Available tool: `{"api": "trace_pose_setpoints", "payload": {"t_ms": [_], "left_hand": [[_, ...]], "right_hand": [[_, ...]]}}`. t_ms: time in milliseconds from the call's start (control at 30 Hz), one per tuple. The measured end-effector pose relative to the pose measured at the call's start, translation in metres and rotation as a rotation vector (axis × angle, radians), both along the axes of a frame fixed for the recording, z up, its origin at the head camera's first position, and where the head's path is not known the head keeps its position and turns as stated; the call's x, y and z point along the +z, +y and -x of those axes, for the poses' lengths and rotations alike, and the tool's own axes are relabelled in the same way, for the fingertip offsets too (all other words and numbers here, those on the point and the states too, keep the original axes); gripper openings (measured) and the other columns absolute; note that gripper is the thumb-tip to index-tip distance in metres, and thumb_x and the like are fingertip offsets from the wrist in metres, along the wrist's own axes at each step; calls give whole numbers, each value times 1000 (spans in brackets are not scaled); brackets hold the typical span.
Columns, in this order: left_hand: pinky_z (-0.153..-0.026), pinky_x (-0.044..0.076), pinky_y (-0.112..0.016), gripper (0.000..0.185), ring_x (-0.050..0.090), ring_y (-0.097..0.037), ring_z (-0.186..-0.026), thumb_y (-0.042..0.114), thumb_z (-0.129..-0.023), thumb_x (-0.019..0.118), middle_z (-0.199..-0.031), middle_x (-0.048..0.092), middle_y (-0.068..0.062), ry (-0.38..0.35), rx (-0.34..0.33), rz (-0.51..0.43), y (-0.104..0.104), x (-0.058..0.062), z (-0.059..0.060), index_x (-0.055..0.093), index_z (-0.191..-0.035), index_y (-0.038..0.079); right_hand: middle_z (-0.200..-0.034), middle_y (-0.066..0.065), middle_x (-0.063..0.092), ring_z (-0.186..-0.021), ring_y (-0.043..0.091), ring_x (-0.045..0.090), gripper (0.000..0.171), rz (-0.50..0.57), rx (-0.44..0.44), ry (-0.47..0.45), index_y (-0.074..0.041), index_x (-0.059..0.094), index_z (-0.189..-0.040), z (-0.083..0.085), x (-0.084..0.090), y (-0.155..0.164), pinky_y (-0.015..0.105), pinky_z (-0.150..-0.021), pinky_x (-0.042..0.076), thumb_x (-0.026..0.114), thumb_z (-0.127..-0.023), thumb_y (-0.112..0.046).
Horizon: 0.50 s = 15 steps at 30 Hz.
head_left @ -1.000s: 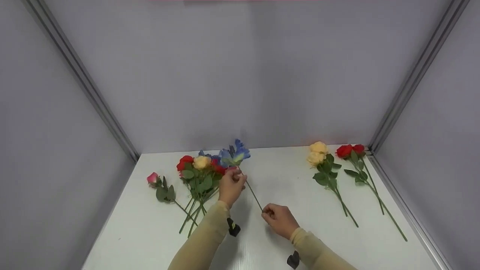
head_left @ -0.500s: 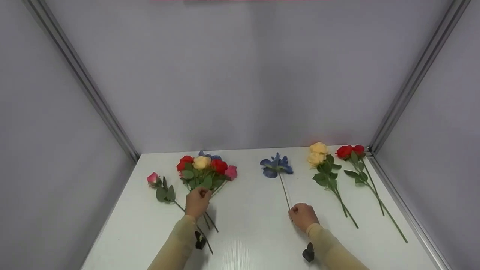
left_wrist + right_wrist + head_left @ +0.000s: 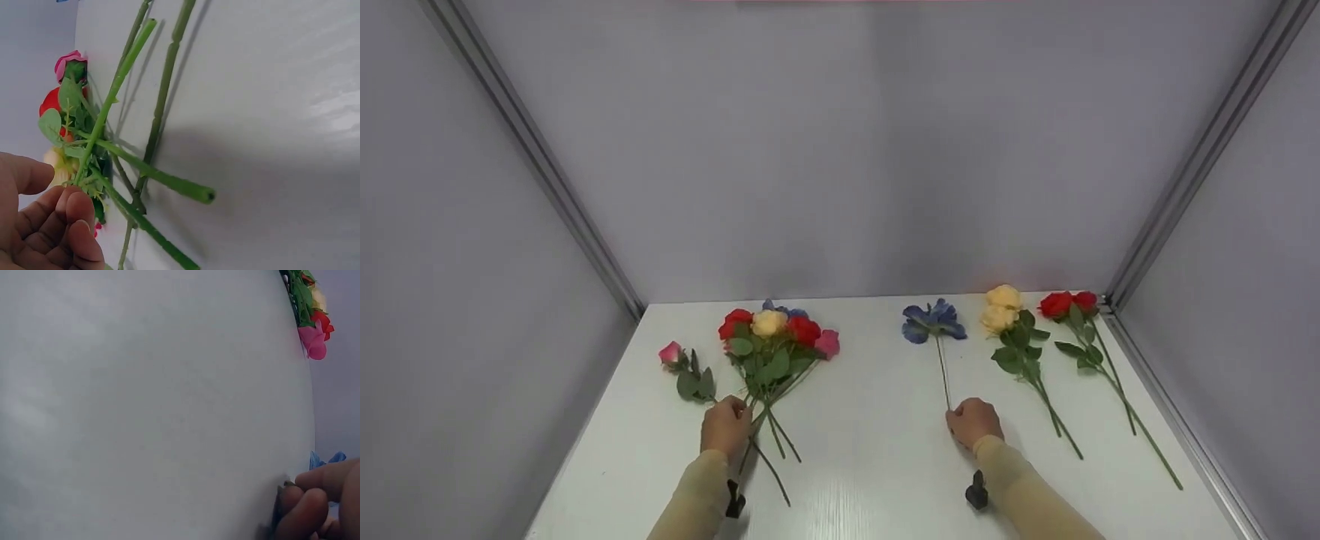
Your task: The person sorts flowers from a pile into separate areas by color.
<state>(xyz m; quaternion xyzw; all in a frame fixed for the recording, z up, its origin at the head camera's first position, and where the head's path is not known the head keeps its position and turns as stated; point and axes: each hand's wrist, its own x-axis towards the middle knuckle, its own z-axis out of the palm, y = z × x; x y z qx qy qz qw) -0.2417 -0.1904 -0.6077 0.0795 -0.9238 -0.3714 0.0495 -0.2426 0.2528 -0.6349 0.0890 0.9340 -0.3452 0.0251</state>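
A mixed bunch (image 3: 776, 337) of red, yellow, pink and blue flowers lies at the table's left. My left hand (image 3: 726, 424) sits at its stems (image 3: 761, 405). In the left wrist view, the thumb and curled fingers (image 3: 70, 216) pinch one green stem (image 3: 112, 95). A single blue flower (image 3: 932, 319) lies right of centre, its thin stem (image 3: 943, 375) running towards me. My right hand (image 3: 971, 421) pinches the near end of that stem; the right wrist view shows curled fingers (image 3: 306, 506) round a dark stem tip.
A lone pink rose (image 3: 670, 352) lies left of the bunch, its stem ending by my left hand. Yellow roses (image 3: 1003, 307) and red roses (image 3: 1065, 304) lie at the right. Grey walls with metal rails (image 3: 540, 161) enclose the white table (image 3: 870, 465).
The blue flower has gone from the bunch to the right and now lies beside the yellow roses. My left hand slid from the flower heads down the stems towards me.
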Motion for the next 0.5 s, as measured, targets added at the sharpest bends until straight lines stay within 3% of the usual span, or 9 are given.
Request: {"api": "trace_pose_setpoints", "payload": {"t_ms": [267,400,500], "left_hand": [[-65,47,-40,18,57,-19,-70,21,-92,63,-80,62,-4,-39,-16,27,12,-7,3,65,-96,4],[-63,48,-42,35,58,-21,-69,39,-88,67,-78,63,-5,-80,-24,97,27,-10,3,64,-93,5],[-60,47,-43,44,58,-21,-65,49,-83,70,-74,62,-5,-106,-24,175,36,-16,3,63,-88,5]], "right_hand": [[-79,6,65,-75,23,59,23,22,-2,-21,-2,68,-86,7,-5,9,44,-72,49,58,-92,-22],[-76,5,64,-74,22,59,24,30,-9,-36,-2,67,-86,8,-6,12,45,-76,48,58,-91,-24],[-67,3,62,-67,20,58,24,55,-9,-54,-4,67,-83,9,-7,11,42,-72,48,58,-91,-25]]}}
